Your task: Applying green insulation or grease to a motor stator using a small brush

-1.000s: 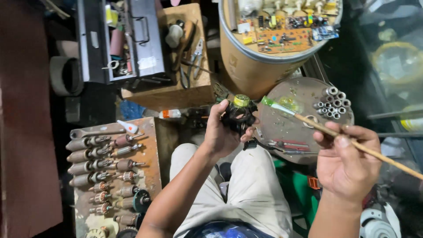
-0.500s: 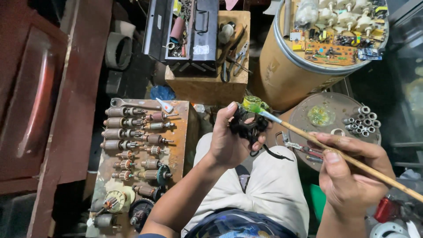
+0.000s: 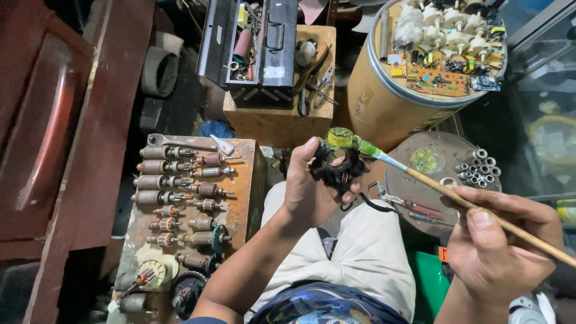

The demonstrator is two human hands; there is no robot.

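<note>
Your left hand (image 3: 309, 192) clasps the black wound coil (image 3: 336, 168) above your lap, tilted up so its windings face the brush. Your right hand (image 3: 498, 252) pinches the wooden brush (image 3: 480, 210) far back on the handle, so the green-coated tip (image 3: 345, 139) reaches the coil's far edge.

Counts: 2 hands in view, left hand (image 3: 309, 192) and right hand (image 3: 501, 252). 1 paintbrush (image 3: 456, 195). 1 black motor stator (image 3: 336, 168). 1 cardboard drum (image 3: 384, 99). 1 black toolbox (image 3: 252, 42). 1 round metal tray (image 3: 420, 192). Roughly 10 small metal bushings (image 3: 477, 168). Rotor armatures (image 3: 180, 192): about 16, exact count unclear.
</note>
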